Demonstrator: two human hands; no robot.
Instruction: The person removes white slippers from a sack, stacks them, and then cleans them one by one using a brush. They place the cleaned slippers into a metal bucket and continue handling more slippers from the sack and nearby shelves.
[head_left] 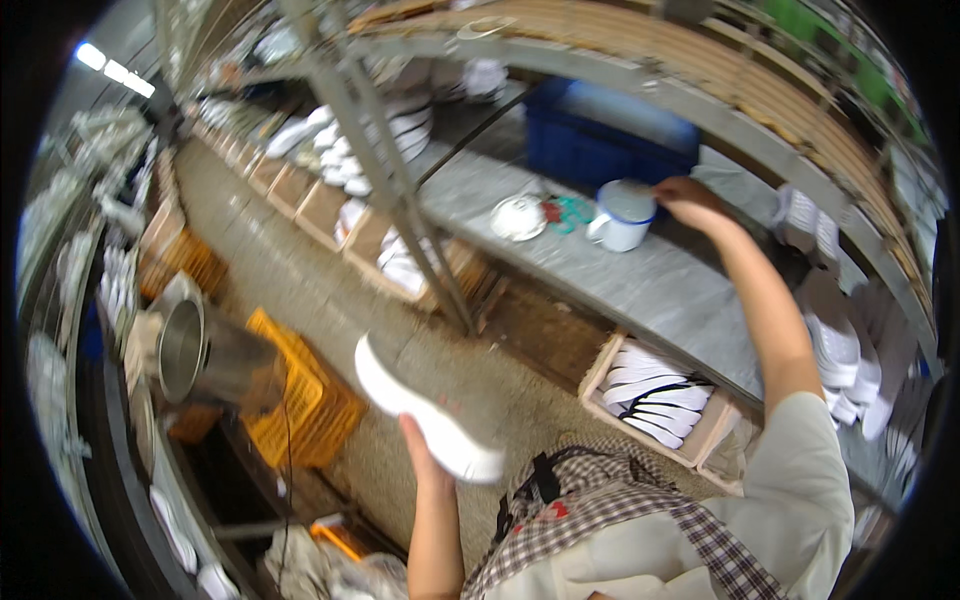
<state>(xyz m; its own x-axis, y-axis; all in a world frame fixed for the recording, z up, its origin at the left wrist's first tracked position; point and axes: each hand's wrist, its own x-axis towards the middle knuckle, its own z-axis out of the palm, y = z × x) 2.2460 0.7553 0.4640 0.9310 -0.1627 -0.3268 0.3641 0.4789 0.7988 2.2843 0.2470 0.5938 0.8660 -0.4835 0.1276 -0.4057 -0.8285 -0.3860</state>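
**Slip and spill risks about a white sole (425, 412) and a mug (622, 220)**

The white sole lies at the lower centre of the frame, slanting from upper left to lower right above bare floor (330, 265). The left hand (424, 462) pinches it by the near edge at about mid-length; the fingers beneath are hidden. With both ends unsupported, the sole could tip or twist out of so short a hold, and a drop would probably bring it onto the floor and soil it.

The right hand (692, 203), at the upper right, reaches across the surface (650, 285) to the rim of the mug, white with a blue edge. Its fingertips are partly hidden, and whether they grip the rim or merely meet it cannot be told. The contents of the mug are likewise unclear. Should it hold liquid, a sideways knock could tilt it and wet the green-handled scissors (572, 212) and the round white object (518, 218) just to its left.

The blue bin (610, 135) stands close behind the mug, leaving little room; a hasty withdrawal might catch one against the other. Below the front edge of the surface, at the lower right of centre, an open box (592, 385) of white pieces (655, 395) could receive any spill running over that edge.
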